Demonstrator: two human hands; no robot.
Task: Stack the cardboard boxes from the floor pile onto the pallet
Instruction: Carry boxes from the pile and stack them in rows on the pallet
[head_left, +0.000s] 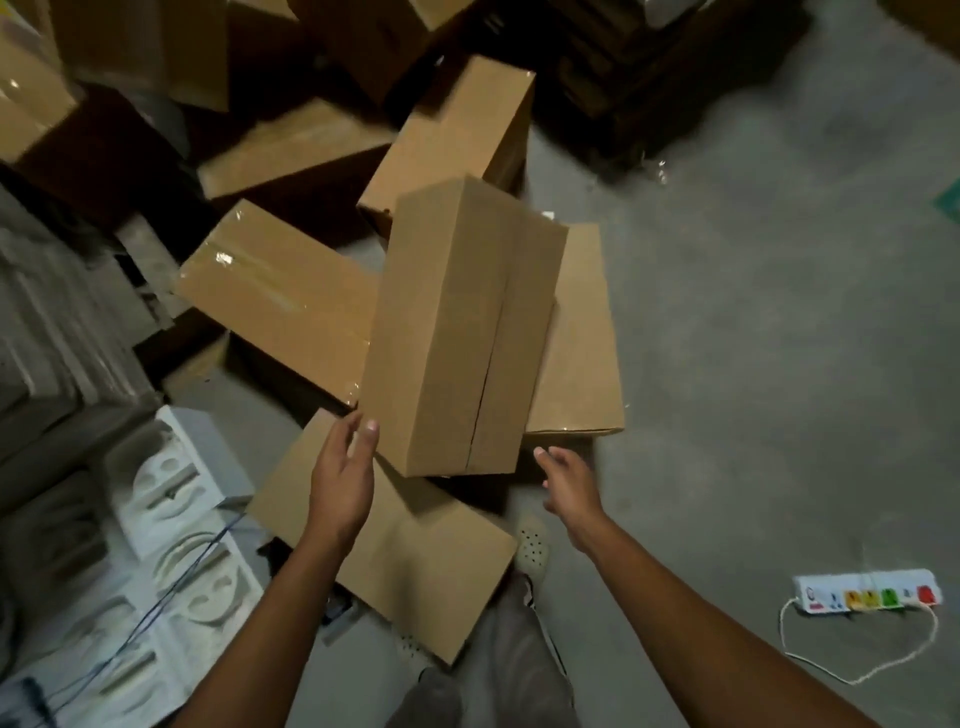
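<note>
A pile of brown cardboard boxes lies on the grey floor. The top box (457, 332) is long and tilted, its seam facing up, resting across other boxes. My left hand (343, 467) is at its near left corner, thumb touching the box's side, fingers relaxed. My right hand (566, 483) hovers just right of the near end, fingers loose, a small gap from the box. A flat box (405, 561) lies under my left forearm. Taped boxes lie to the left (280, 296) and behind (457, 135). No pallet is clearly visible.
White foam packing pieces (171, 499) and a thin blue cable lie at the left. A white power strip (867, 597) with coloured plugs and its cord sits on the floor at the right. Dark stacked material (649, 78) stands at the top. My shoes are below the boxes.
</note>
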